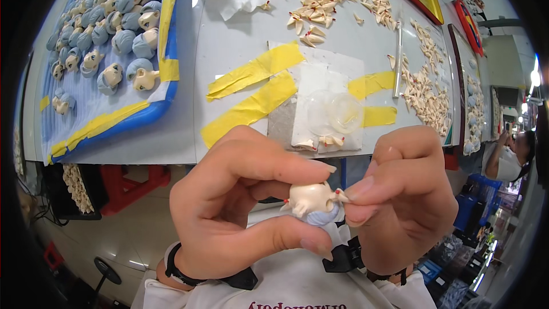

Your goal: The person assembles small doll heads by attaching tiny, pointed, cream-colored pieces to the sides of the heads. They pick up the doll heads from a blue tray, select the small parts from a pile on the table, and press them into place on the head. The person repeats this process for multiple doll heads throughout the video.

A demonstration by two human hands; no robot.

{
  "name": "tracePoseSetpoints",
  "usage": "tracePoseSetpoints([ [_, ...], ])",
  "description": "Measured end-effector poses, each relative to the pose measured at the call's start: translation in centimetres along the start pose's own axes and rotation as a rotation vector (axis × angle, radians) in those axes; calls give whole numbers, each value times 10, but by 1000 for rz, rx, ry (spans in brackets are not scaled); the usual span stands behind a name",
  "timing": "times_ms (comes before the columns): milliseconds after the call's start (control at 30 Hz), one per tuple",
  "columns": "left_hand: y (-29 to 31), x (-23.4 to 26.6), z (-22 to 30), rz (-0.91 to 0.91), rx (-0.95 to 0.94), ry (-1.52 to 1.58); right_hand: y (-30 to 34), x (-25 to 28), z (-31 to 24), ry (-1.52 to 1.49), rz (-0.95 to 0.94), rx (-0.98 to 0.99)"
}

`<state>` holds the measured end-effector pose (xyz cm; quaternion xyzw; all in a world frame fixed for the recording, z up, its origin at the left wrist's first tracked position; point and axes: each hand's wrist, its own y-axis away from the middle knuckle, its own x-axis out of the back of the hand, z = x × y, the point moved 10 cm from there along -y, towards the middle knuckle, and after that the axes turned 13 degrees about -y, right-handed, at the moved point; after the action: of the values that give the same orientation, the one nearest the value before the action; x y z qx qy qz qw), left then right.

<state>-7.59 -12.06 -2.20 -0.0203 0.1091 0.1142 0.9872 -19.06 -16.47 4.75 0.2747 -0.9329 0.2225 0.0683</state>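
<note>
While the left hand [223,200] grips a small head [309,195] between thumb and fingers, the right hand [406,191] pinches a tiny bit [339,195] by its fingertips, right at the head's right side. The head is round, smooth and cream, with pale blue hair. It sits between the two hands, just on the near side of the table [240,40]. Its hair side points down toward the person, and its bare cream side points up toward the table. It is so round that I cannot tell its long axis. Red shows on the bit and at the head's left side. Past the hands are a clear dish [343,115], yellow tape [251,115] and a pile [314,3] of cream bits. More blue-haired heads lie in a blue-edged tray [163,106] at left.
</note>
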Motion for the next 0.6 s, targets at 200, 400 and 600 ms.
tracePoseSetpoints([
  [200,3,-1,2,-64,-90,-89,4,3,-3,38,14,27],
  [400,4,-6,17,-88,-226,-259,3,2,-15,170,-3,76],
  [600,7,-5,23,-39,-331,-326,2,-2,-16,213,9,78],
])
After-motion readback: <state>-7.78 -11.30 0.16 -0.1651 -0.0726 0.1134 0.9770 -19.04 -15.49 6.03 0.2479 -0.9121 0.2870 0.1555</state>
